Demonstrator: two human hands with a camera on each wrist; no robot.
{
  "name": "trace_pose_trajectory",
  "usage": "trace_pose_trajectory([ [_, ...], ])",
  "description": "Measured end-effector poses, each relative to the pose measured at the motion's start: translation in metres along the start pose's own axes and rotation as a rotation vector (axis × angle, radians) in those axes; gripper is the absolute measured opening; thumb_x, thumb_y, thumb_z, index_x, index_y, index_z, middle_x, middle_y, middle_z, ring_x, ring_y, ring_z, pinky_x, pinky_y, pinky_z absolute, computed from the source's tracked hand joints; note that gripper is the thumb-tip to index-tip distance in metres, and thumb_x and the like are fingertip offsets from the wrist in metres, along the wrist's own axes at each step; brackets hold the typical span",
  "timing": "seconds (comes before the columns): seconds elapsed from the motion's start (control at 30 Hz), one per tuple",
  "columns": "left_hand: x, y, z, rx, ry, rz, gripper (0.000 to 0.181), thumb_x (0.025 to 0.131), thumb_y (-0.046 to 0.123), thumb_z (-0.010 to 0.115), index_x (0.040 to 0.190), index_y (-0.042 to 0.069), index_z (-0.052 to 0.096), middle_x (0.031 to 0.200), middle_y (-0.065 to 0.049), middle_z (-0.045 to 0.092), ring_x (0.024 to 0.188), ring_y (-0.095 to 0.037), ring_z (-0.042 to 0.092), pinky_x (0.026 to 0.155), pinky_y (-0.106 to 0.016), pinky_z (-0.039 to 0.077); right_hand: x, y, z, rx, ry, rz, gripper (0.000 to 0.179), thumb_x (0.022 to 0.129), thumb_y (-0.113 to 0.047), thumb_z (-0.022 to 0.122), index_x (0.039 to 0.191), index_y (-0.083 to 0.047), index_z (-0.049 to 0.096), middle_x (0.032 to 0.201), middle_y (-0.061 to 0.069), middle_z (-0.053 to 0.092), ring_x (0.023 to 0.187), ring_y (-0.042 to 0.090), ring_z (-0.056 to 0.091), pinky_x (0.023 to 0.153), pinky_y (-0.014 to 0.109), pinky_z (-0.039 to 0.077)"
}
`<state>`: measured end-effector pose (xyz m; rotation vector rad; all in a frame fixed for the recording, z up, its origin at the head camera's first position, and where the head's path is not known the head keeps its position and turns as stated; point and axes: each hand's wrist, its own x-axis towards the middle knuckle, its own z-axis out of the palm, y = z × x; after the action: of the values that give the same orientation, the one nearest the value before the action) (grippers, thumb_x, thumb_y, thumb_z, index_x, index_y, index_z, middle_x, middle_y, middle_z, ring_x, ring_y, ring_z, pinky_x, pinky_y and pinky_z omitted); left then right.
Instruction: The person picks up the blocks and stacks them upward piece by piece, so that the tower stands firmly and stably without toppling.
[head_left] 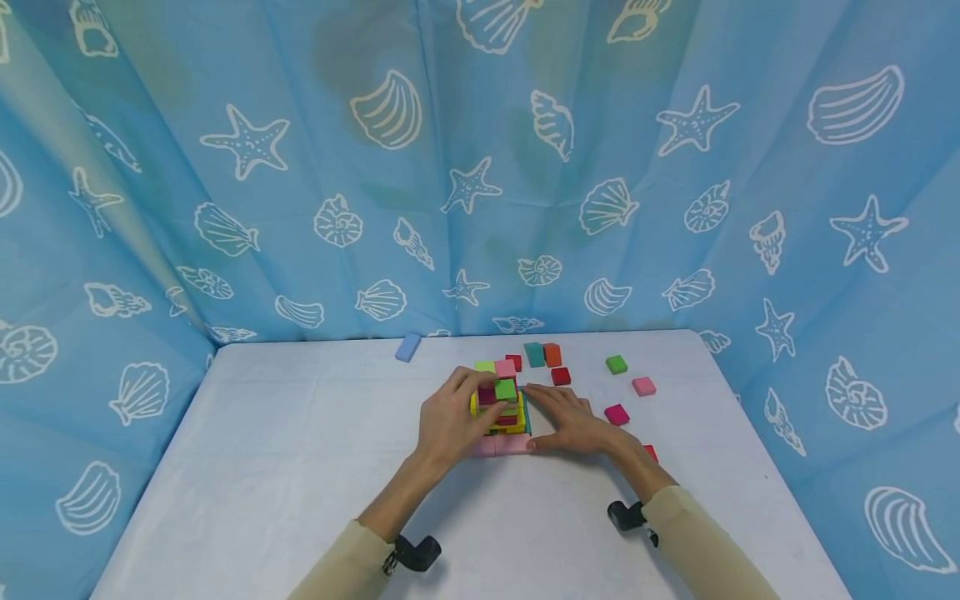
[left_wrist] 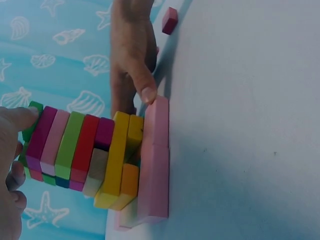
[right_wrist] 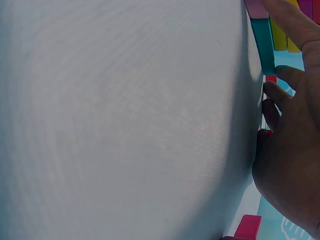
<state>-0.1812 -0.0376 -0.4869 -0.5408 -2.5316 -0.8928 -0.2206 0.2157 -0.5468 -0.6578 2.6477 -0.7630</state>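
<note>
Two-handed at the block tower (left_wrist: 84, 147) on the white table (head_left: 225, 467): pinching a green block (head_left: 506, 390) at its top with the left hand (head_left: 450, 427); touching a pink block (head_left: 512, 444) and a teal block (right_wrist: 264, 45) at its base with the right hand (head_left: 577, 423), thumb and fingers spread apart.

Smooth wooden-looking blocks (left_wrist: 116, 160), matt tabletop (head_left: 300, 467), creased cloth curtain (head_left: 480, 108).

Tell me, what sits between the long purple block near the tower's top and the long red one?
On the visible side, a pink block under the purple block, then a lime green block on the red block; the left wrist view shows it.
</note>
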Motion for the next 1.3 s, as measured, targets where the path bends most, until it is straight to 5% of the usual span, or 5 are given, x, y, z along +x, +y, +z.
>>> trace_pose_trajectory([
  [0.9, 0.002, 0.003, 0.005, -0.020, 0.029, 0.032, 0.051, 0.080, 0.039, 0.085, 0.123, 0.022, 0.064, 0.099, 0.006, 0.068, 0.095, -0.009, 0.068, 0.076, -0.021, 0.056, 0.001, 0.000, 0.003, -0.011, -0.005, 0.013, 0.105, 0.074, -0.059, 0.080, 0.160, -0.032, 0.025, 0.165, 0.004, 0.024, 0.151, 0.037, 0.017, 0.110, 0.076, 0.015],
  [1.13, -0.003, -0.017, -0.006, -0.223, 0.145, 0.041, 0.048, 0.084, 0.035, 0.083, 0.125, 0.018, 0.065, 0.102, 0.003, 0.067, 0.089, -0.016, 0.060, 0.071, -0.031, 0.054, 0.001, -0.001, 0.002, -0.013, -0.020, 0.037, 0.107, 0.074, -0.059, 0.081, 0.160, -0.035, 0.022, 0.166, 0.002, 0.023, 0.152, 0.036, 0.016, 0.111, 0.076, 0.012],
  [1.2, -0.004, -0.029, -0.010, -0.300, 0.132, 0.012, 0.051, 0.086, 0.035, 0.081, 0.130, 0.019, 0.061, 0.107, 0.002, 0.065, 0.093, -0.018, 0.056, 0.077, -0.039, 0.051, 0.001, -0.001, 0.001, -0.013, -0.022, 0.040, 0.108, 0.074, -0.059, 0.080, 0.161, -0.036, 0.021, 0.166, 0.002, 0.023, 0.152, 0.036, 0.015, 0.111, 0.076, 0.012],
  [1.3, -0.007, -0.050, -0.012, -0.406, 0.019, -0.079, 0.060, 0.087, 0.036, 0.078, 0.140, 0.023, 0.053, 0.124, -0.001, 0.061, 0.111, -0.022, 0.053, 0.089, -0.051, 0.046, 0.002, 0.000, 0.000, -0.012, -0.024, 0.042, 0.108, 0.074, -0.059, 0.080, 0.161, -0.036, 0.021, 0.166, 0.001, 0.022, 0.152, 0.035, 0.015, 0.112, 0.075, 0.011],
])
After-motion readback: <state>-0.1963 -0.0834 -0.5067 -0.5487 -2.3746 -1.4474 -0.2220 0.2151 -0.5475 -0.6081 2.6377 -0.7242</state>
